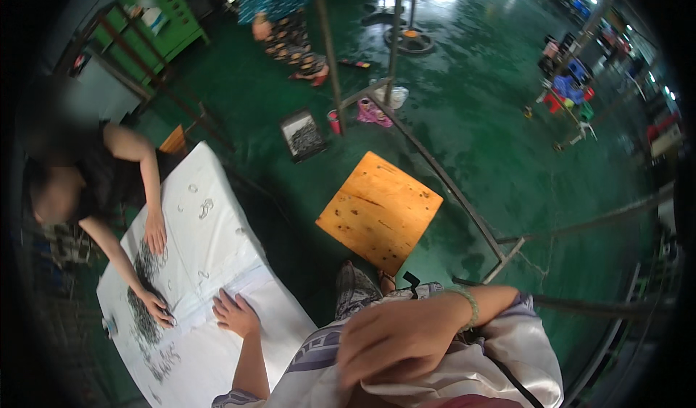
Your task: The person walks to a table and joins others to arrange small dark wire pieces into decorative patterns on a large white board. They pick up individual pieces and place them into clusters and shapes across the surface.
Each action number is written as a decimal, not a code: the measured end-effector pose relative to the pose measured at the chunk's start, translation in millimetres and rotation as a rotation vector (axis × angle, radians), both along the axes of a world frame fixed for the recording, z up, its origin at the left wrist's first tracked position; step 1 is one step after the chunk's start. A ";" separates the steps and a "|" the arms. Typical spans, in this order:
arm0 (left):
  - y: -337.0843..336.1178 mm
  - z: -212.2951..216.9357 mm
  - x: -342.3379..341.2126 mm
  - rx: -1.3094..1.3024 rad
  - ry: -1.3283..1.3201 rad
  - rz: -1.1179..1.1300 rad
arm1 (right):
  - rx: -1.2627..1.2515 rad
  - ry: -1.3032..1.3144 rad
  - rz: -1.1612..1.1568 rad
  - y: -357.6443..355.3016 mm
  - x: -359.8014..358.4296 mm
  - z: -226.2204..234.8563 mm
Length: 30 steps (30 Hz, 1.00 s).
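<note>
Pieces (pixel 147 325), small, dark and loose, lie in a strip along the left side of the white table (pixel 283 319) in the head view. Right of the table's middle, the left hand (pixel 236 315) rests palm down, fingers spread, gripping nothing visible. Off the table, to its right, the right hand (pixel 397 338) is blurred; its fingers look bent, but whether they hold anything I cannot tell. A co-worker's hands (pixel 154 309) are at the strip, from the table's left. The step seems to be hand work among the pieces; joining it would call for a leftward reach over the table and a light fingertip pinch.
</note>
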<state>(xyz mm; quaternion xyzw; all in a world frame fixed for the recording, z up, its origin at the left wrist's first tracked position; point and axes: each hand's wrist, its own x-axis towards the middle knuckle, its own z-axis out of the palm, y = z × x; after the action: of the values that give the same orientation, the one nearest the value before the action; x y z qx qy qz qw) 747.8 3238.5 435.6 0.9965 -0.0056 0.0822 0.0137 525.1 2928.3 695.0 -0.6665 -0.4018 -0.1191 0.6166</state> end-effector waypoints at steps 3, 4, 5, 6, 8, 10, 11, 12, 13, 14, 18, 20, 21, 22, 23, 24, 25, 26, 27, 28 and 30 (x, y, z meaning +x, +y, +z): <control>1.4 -5.2 2.7 0.029 0.001 0.007 | 0.232 -0.059 0.291 32.0 1.9 13.1; 0.0 -5.2 3.4 0.036 0.006 0.001 | 0.287 -0.109 0.345 46.9 3.0 16.7; 0.5 -7.0 3.5 0.042 0.011 0.006 | 0.309 -0.166 0.371 62.5 5.8 13.4; 1.4 -9.0 4.0 0.039 0.019 0.003 | 0.329 -0.219 0.396 78.4 8.7 10.6; 3.6 -14.2 5.7 0.035 0.029 0.014 | 0.340 -0.267 0.479 107.1 23.5 6.4; 9.9 -21.2 7.7 0.047 0.012 0.004 | 0.342 -0.288 0.550 124.4 34.5 9.5; 11.4 -19.6 6.1 0.053 0.020 0.022 | 0.341 -0.289 0.601 131.4 40.6 11.7; 4.2 -15.7 4.2 0.049 0.028 0.019 | 0.331 -0.292 0.617 138.3 43.6 13.0; -1.2 -14.5 4.1 0.045 0.036 0.018 | 0.317 -0.291 0.627 144.1 45.0 14.5; -3.2 -17.4 6.5 0.026 0.014 -0.003 | 0.316 -0.289 0.644 145.8 47.6 14.7; -0.4 -20.6 3.7 0.038 0.051 0.038 | 0.302 -0.275 0.676 155.1 50.7 13.2; 0.8 -19.1 1.7 0.044 0.055 0.035 | 0.298 -0.265 0.694 156.5 50.8 11.9; 0.7 -19.6 0.1 0.046 0.059 0.036 | 0.296 -0.261 0.703 157.5 50.3 10.7; 0.3 -23.1 1.9 0.039 0.046 0.023 | 0.294 -0.256 0.706 157.5 50.0 10.0; 2.8 -26.3 4.3 0.039 0.035 0.011 | 0.296 -0.250 0.707 157.0 50.4 8.7; 5.1 -29.0 5.0 0.038 0.024 -0.001 | 0.299 -0.247 0.713 157.0 50.0 7.5; 6.8 -31.4 4.1 0.042 0.031 0.000 | 0.300 -0.241 0.717 156.7 49.5 6.6; 4.5 -30.2 3.5 0.042 0.037 0.003 | 0.300 -0.234 0.723 155.8 50.1 5.8; 1.6 -28.9 2.9 0.042 0.042 0.005 | 0.296 -0.228 0.727 156.3 49.5 5.3; -1.9 -27.4 2.4 0.037 0.049 0.001 | 0.295 -0.225 0.727 155.8 48.6 4.3; -3.5 -24.8 1.3 0.033 0.061 -0.002 | 0.295 -0.217 0.736 154.9 48.5 2.0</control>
<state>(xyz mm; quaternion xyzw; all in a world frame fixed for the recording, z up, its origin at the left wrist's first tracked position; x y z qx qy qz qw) 749.0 3235.0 410.8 0.9986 -0.0075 0.0516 -0.0028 573.7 3083.2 697.0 -0.3664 -0.6546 -0.0163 0.6610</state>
